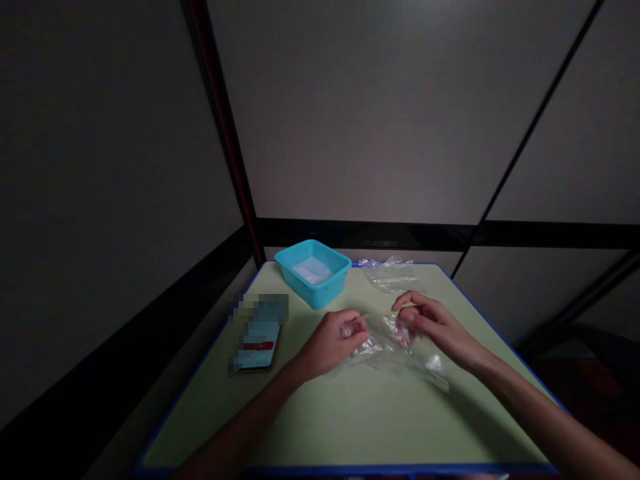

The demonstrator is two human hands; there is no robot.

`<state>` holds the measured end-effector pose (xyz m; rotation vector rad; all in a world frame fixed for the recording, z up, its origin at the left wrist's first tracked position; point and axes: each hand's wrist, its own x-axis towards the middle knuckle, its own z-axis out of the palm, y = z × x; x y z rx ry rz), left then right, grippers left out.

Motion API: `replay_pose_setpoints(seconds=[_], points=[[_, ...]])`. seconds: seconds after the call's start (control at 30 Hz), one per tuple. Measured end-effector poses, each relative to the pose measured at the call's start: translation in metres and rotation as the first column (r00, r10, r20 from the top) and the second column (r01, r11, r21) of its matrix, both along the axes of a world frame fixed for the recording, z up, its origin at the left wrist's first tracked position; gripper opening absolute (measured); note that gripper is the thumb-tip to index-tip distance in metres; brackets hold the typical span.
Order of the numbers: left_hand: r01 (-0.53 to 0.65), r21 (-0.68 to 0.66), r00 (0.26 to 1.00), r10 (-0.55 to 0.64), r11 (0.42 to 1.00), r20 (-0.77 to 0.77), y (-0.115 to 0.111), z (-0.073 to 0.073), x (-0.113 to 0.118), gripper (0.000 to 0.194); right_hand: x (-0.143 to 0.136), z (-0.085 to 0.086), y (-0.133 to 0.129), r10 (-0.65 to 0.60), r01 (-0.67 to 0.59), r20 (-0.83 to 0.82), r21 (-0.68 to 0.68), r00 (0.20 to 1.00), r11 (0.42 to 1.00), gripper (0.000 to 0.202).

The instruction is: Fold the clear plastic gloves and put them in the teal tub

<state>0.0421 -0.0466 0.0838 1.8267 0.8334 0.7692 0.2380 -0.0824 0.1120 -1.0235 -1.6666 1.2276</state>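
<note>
A clear plastic bag (385, 347) is stretched between my two hands above the table. My left hand (334, 340) is closed on the bag's left part, with crumpled film showing between the fingers. At the other side my right hand (425, 323) grips the bag between thumb and curled fingers, its index finger reaching out to the left. The bag's lower right end hangs loose below my right hand. Farther back, a second clear plastic bag (390, 275) lies flat near the table's far edge.
A turquoise plastic basket (333, 292) with white paper (313, 269) inside stands at the far left of the pale green table (320, 427). On the left lies a phone (260, 350), partly blurred out. Walls rise behind and to the left.
</note>
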Motion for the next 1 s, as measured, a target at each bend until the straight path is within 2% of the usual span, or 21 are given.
replay_pose_setpoints(seconds=[0.1, 0.17, 0.3, 0.4, 0.57, 0.7, 0.83, 1.0], points=[[-0.120, -0.112, 0.987, 0.131, 0.986, 0.095, 0.001, 0.000, 0.001, 0.007, 0.005, -0.005, 0.001, -0.061, 0.057, -0.080, -0.055, 0.995, 0.997, 0.040], [-0.171, -0.151, 0.973, 0.192, 0.973, 0.130, 0.002, -0.003, 0.001, 0.007, 0.009, -0.012, 0.002, -0.119, 0.108, -0.103, -0.099, 0.988, 0.989, 0.048], [-0.211, -0.203, 0.969, 0.232, 0.956, 0.089, 0.007, -0.017, -0.004, 0.005, 0.018, -0.033, 0.006, -0.224, 0.206, -0.092, -0.170, 0.970, 0.964, 0.042], [-0.257, -0.144, 0.966, 0.256, 0.956, -0.023, 0.018, -0.033, -0.012, 0.010, 0.028, -0.050, 0.010, -0.264, 0.257, -0.008, -0.198, 0.965, 0.946, 0.040], [-0.304, -0.054, 0.946, 0.294, 0.951, -0.138, 0.039, -0.060, -0.028, 0.011, 0.042, -0.073, 0.012, -0.243, 0.260, 0.096, -0.277, 0.965, 0.925, 0.039], [-0.308, -0.002, 0.932, 0.302, 0.951, -0.201, 0.048, -0.073, -0.035, 0.014, 0.046, -0.084, 0.012, -0.173, 0.222, 0.176, -0.315, 0.969, 0.923, 0.035], [-0.278, 0.000, 0.928, 0.269, 0.961, -0.258, 0.051, -0.078, -0.037, 0.020, 0.045, -0.089, 0.015, -0.047, 0.123, 0.252, -0.295, 0.966, 0.948, 0.032], [-0.288, 0.017, 0.915, 0.280, 0.958, -0.291, 0.052, -0.078, -0.038, 0.029, 0.043, -0.096, 0.019, -0.078, 0.173, 0.358, -0.241, 0.931, 0.955, 0.045]])
